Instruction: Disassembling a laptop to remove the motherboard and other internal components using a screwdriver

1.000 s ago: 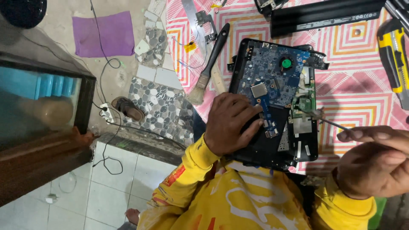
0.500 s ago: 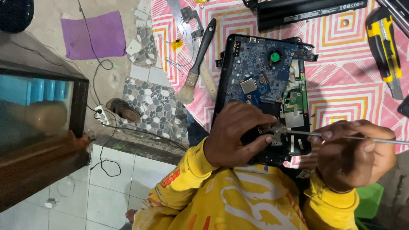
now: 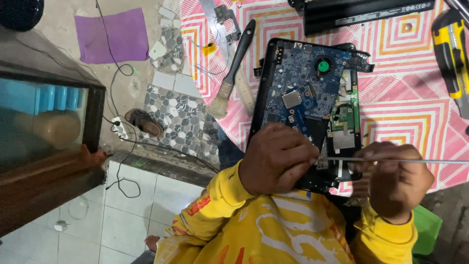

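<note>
Seen from above, a person in yellow sleeves works on one opened black laptop base with a blue circuit board [image 3: 305, 98], lying on a pink and white patterned cloth [image 3: 405, 102]. The board carries one small round green-centred fan [image 3: 323, 65]. Two hands are in view. The left hand [image 3: 277, 159] rests on the near edge of the board, fingers curled together and pressing down at the spot where the tool's tip meets it. The right hand [image 3: 394, 178] is clamped around one long thin metal screwdriver shaft [image 3: 391, 160], held level and pointing left.

Around it lie one black-handled paintbrush [image 3: 234, 66] just left of the laptop, one long black battery bar [image 3: 366, 12] above it, and one yellow and black utility knife [image 3: 452, 54] at the right edge. One purple cloth [image 3: 112, 35] lies on the floor.

Compared with half a second earlier, the hands sit in much the same place and the shaft is still level.
</note>
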